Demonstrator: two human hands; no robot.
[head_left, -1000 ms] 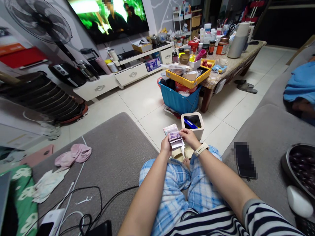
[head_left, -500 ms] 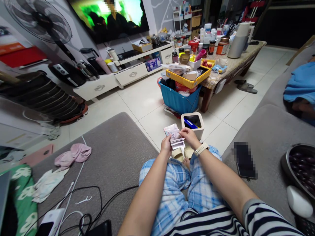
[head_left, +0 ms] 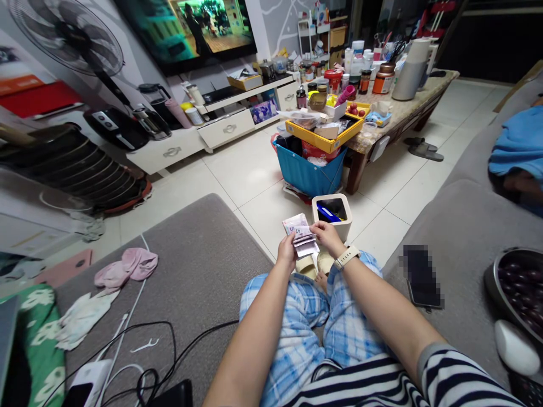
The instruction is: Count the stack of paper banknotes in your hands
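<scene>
A folded stack of pale purple banknotes point(head_left: 300, 230) is held over the floor in front of my knees, several notes fanned at its lower edge. My left hand point(head_left: 287, 249) is closed on the near left side of the stack, thumb on top. At the right edge, my right hand point(head_left: 326, 234) pinches a banknote between thumb and fingers. Just behind my right hand stands a cream bin point(head_left: 345, 226) with a blue packet point(head_left: 328, 213) inside. Below the notes, cream slippers point(head_left: 306, 265) show at my feet.
A blue basket point(head_left: 309, 172) topped by a yellow tray point(head_left: 314, 137) stands against the cluttered coffee table point(head_left: 401, 113). Grey sofa seating point(head_left: 190, 254) lies left, with cables and a pink cloth point(head_left: 127, 264). To my right are a phone point(head_left: 424, 277) and a pot of dark fruit point(head_left: 520, 288).
The top banknotes between my hands have shifted, and a number 5 now shows on them. Both hands stay nearly in place. The television picture has changed.
</scene>
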